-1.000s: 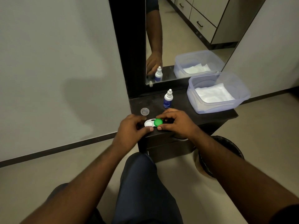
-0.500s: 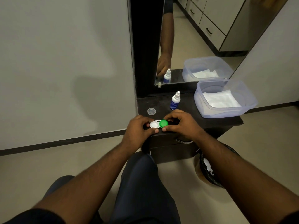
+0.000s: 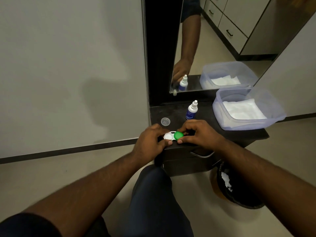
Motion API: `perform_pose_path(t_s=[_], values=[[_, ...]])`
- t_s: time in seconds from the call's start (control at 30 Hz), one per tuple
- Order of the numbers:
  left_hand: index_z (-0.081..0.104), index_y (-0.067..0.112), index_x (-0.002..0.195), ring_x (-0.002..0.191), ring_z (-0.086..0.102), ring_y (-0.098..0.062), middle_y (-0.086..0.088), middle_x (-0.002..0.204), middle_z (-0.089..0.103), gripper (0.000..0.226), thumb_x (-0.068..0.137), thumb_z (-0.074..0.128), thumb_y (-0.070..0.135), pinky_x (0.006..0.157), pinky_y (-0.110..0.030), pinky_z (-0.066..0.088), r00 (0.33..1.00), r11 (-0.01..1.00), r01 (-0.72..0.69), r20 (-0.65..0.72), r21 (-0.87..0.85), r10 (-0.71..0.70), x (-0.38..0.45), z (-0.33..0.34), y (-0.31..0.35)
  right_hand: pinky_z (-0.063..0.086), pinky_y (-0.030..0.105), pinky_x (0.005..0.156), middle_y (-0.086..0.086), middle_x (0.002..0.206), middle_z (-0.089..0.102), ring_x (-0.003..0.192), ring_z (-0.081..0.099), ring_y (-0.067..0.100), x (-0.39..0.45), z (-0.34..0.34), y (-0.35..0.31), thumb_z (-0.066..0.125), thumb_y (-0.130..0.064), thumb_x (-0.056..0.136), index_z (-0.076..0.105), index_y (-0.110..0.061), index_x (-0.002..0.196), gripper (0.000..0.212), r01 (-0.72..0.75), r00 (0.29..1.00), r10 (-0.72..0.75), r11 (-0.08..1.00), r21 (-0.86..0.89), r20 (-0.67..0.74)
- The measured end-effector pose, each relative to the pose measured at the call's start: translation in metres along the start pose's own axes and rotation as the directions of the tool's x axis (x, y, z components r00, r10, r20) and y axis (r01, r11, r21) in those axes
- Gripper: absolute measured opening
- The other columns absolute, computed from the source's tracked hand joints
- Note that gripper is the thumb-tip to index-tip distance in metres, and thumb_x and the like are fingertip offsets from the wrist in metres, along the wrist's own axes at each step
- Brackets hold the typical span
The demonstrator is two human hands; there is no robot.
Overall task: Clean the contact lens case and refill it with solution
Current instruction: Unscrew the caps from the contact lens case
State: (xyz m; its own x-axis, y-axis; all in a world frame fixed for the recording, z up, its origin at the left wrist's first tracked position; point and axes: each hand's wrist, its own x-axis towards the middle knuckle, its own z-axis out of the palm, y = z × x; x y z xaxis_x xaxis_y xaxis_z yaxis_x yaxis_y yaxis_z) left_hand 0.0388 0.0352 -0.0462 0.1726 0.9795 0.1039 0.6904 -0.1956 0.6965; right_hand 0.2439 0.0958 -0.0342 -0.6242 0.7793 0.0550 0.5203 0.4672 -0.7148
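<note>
The left hand (image 3: 150,142) is curled around the left end of the white plastic contact lens case (image 3: 168,135), thumb along its near edge, fingers over the far side. The right hand (image 3: 200,134) pinches the round green screw cap (image 3: 178,135) between thumb and fingertips; the cap sits on the right well of the case. The left well is uncapped and shows its white interior. The case lies at the near left corner of the dark worktop (image 3: 177,113).

Just beyond the case, toward the left edge of the worktop, a small clear round plastic cap (image 3: 165,121) lies flat. Beyond the right hand stands an upright small solution bottle with white nozzle and blue label (image 3: 192,110), apart from the case. To the right of the bottle, a translucent rectangular plastic container (image 3: 277,115) rests on the worktop, its near right corner overhanging the edge; folded white tissue (image 3: 242,111) lies inside.

Behind the bottle, a wall mirror (image 3: 222,40) in a dark frame reflects the bottle, the container and a forearm. Below the worktop, right of the case, a dark round waste bin (image 3: 239,200) on the floor holds crumpled white material.
</note>
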Motion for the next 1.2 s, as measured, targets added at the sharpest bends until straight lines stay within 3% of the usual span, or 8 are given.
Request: perform_pose_path(t_s=[0.27,0.47,0.6,0.7,0.8,0.9,1.0,1.2], values=[[0.064,0.016,0.123,0.091,0.049,-0.010,0.000,0.101,0.060,0.040,0.085,0.068,0.027,0.076,-0.024,0.041,0.999,0.999,-0.017,0.037,0.043,0.015,0.000,-0.002,0.001,0.050,0.021,0.071,-0.006,0.087,0.063,0.082,0.060,0.008,0.014,-0.013,0.000,0.078,-0.032,0.073,0.071,-0.015,0.092,0.026,0.040,0.985,-0.027,0.996,-0.077,0.169],[0.064,0.014,0.122,0.090,0.052,-0.014,0.001,0.096,0.058,0.040,0.084,0.069,0.026,0.074,-0.027,0.042,0.998,0.995,-0.050,0.029,0.092,0.047,0.003,0.000,-0.002,0.047,0.023,0.070,-0.001,0.086,0.062,0.078,0.057,0.009,0.023,-0.021,-0.005,0.075,-0.034,0.077,0.068,-0.012,0.090,0.026,0.220,0.940,-0.150,0.953,-0.206,0.307],[0.062,0.015,0.124,0.088,0.052,-0.014,-0.006,0.100,0.062,0.040,0.086,0.066,0.028,0.072,-0.028,0.043,0.998,0.991,-0.053,0.041,0.123,0.048,0.001,-0.003,0.003,0.046,0.029,0.077,0.006,0.097,0.062,0.087,0.056,0.014,0.024,-0.027,-0.012,0.068,-0.033,0.083,0.066,-0.009,0.101,0.030,0.261,0.904,-0.129,0.921,-0.289,0.408],[0.062,0.015,0.125,0.087,0.046,-0.008,-0.006,0.105,0.063,0.041,0.086,0.066,0.029,0.073,-0.023,0.036,0.999,0.991,-0.031,0.045,0.129,0.025,0.000,-0.006,0.007,0.042,0.020,0.085,0.003,0.110,0.058,0.097,0.053,0.010,0.019,-0.029,-0.016,0.062,-0.028,0.088,0.060,-0.012,0.121,0.036,0.253,0.892,-0.091,0.912,-0.323,0.443],[0.063,0.017,0.124,0.086,0.046,-0.009,-0.007,0.103,0.063,0.040,0.086,0.066,0.029,0.071,-0.024,0.037,0.999,0.991,-0.018,0.041,0.134,0.012,-0.001,-0.007,0.010,0.039,0.017,0.087,-0.001,0.113,0.056,0.102,0.053,0.009,0.010,-0.028,-0.016,0.067,-0.031,0.085,0.054,-0.014,0.131,0.051,0.182,0.925,-0.048,0.928,-0.327,0.377],[0.064,0.018,0.122,0.085,0.048,-0.012,-0.008,0.099,0.062,0.038,0.086,0.066,0.029,0.072,-0.028,0.042,0.999,0.991,-0.020,0.037,0.131,0.015,-0.002,-0.008,0.012,0.043,0.012,0.082,-0.005,0.107,0.058,0.095,0.056,0.007,-0.005,-0.013,-0.016,0.078,-0.036,0.072,0.056,-0.017,0.128,0.064,0.020,0.992,0.006,0.979,-0.202,0.128],[0.064,0.017,0.122,0.089,0.053,-0.017,-0.009,0.100,0.063,0.038,0.086,0.067,0.029,0.076,-0.033,0.047,0.999,0.992,-0.023,0.037,0.126,0.019,-0.003,-0.008,0.011,0.050,0.025,0.076,-0.003,0.093,0.061,0.084,0.059,0.010,-0.015,0.002,-0.013,0.083,-0.029,0.068,0.068,-0.018,0.107,0.044,0.001,0.998,-0.009,0.992,-0.129,-0.062],[0.066,0.018,0.120,0.086,0.053,-0.016,-0.007,0.095,0.062,0.037,0.084,0.068,0.030,0.076,-0.036,0.048,0.999,0.994,-0.025,0.028,0.105,0.022,-0.004,-0.008,0.011,0.043,0.018,0.093,-0.003,0.119,0.058,0.108,0.054,0.007,-0.010,-0.006,-0.018,0.068,-0.008,0.081,0.057,-0.020,0.126,0.048,0.071,0.992,-0.055,0.988,-0.138,0.117]])
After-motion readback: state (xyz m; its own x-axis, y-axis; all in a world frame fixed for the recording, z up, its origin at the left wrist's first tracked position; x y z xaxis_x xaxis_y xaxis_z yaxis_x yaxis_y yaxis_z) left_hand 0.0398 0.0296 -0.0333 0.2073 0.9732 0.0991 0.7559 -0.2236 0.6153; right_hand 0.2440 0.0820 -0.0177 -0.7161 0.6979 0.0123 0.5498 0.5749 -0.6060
